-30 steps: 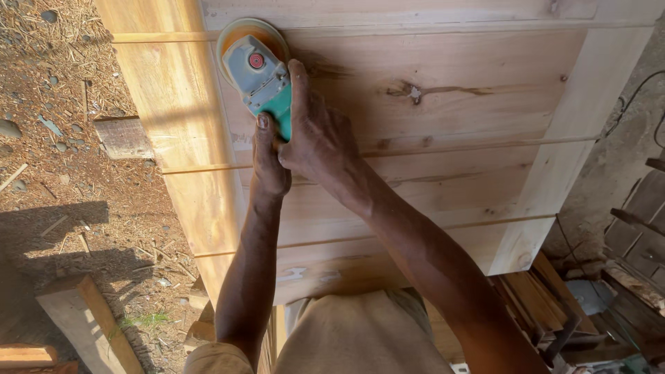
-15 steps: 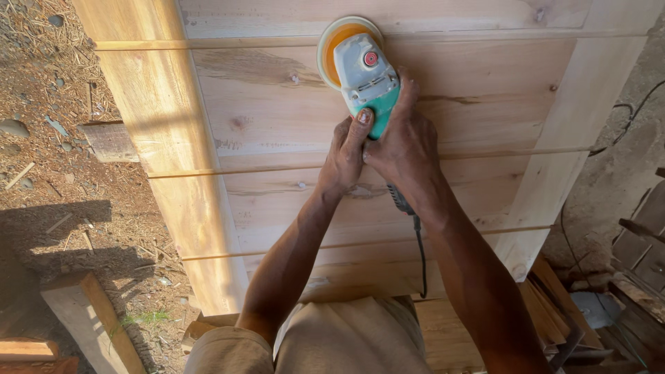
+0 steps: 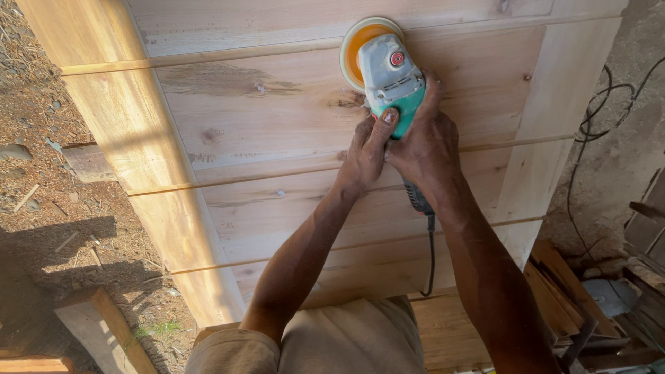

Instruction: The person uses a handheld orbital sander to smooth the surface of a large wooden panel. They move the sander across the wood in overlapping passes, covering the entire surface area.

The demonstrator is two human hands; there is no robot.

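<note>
- Both arms reach straight out from the body, forearms close together, meeting at the disc sander (image 3: 385, 68)
- Left hand (image 3: 365, 151) wraps the sander's green rear from the left, fingers curled closed on it, thumb up on the body
- Right hand (image 3: 424, 149) clamps the same green grip from the right, fingers over the top, wrist above the black cord (image 3: 429, 249)
- Sander sits on the upper plank of the wooden panel (image 3: 277, 118), orange pad flat against the wood, just below a plank seam
- Cord hangs down from the grip, between the forearms, toward the panel's lower edge
- Bare board to the left of the sander, a dark knot streak (image 3: 222, 79) there; right frame board (image 3: 554, 125) near on the other side
- Panel's left edge drops to dirt ground (image 3: 62, 208) with loose timber (image 3: 104, 329); scrap boards (image 3: 568, 291) and a loose cable (image 3: 589, 138) past the right edge
</note>
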